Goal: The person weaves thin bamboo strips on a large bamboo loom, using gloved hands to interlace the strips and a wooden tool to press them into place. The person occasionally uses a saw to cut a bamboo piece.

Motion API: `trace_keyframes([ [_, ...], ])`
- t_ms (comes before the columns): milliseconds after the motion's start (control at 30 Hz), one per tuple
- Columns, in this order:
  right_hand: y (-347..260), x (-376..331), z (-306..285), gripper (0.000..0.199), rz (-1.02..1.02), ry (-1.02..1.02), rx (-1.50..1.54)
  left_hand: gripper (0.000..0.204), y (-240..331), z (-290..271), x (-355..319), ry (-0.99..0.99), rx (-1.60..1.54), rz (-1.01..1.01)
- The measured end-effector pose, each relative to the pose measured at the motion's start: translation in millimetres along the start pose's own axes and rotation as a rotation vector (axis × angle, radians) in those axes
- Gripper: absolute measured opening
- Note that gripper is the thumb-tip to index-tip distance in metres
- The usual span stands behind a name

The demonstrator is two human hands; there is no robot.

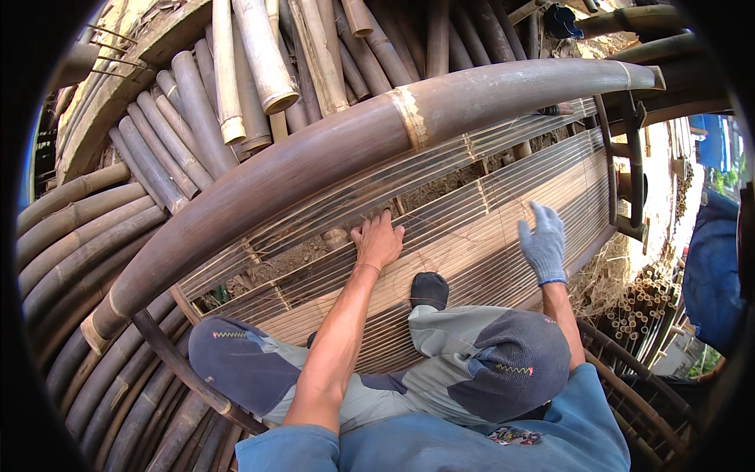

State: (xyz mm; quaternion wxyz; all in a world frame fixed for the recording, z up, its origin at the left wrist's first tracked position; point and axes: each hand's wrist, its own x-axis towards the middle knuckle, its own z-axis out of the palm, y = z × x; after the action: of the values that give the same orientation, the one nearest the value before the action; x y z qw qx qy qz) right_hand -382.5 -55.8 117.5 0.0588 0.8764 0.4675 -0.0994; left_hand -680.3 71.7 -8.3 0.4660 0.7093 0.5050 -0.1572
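Observation:
My bare left hand [379, 242] reaches palm down onto the middle of a frame of thin bamboo strips [464, 240]. Its fingers are apart and slightly bent, with the tips by a gap between two groups of strips. Over the strips at the right, my right hand [544, 242] wears a pale blue-grey knit glove. Its fingers stretch out and it holds nothing. Thin cord lines cross the strips. Beyond my hands a thick, curved brown bamboo pole [330, 161] spans the frame from lower left to upper right.
My dark-shod foot [429, 289] rests on the strips between my arms. Cut bamboo poles [197, 98] lie stacked at the back, with curved bamboo poles [102, 236] piled at the left. A bundle of thin bamboo [641, 311] and a blue tarp [712, 267] are at the right.

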Motion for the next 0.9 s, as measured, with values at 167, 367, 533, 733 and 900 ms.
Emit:
trace_keyframes([
  [167,-133.2,29.4,61.1,0.034,-0.572,0.025,0.114,0.061,7.9,-4.5,1.1,-0.057,-0.038,0.062],
  [367,-181.9,67.0,90.4,0.044,-0.34,-0.656,-0.018,0.077,14.8,-15.1,11.0,-0.196,-0.006,-0.075],
  [533,-192.4,78.7,91.0,0.044,-0.172,-0.663,0.076,0.077,4.3,-3.5,12.3,-0.052,-0.096,-0.08],
  [733,-187.4,61.2,94.3,0.045,-0.175,-0.44,0.138,0.073,1.5,-5.9,2.3,0.01,-0.221,0.061],
  [900,-170.5,32.6,66.6,0.02,-0.039,-0.243,0.965,0.07,-9.9,-10.4,1.5,-0.038,-0.243,0.068],
])
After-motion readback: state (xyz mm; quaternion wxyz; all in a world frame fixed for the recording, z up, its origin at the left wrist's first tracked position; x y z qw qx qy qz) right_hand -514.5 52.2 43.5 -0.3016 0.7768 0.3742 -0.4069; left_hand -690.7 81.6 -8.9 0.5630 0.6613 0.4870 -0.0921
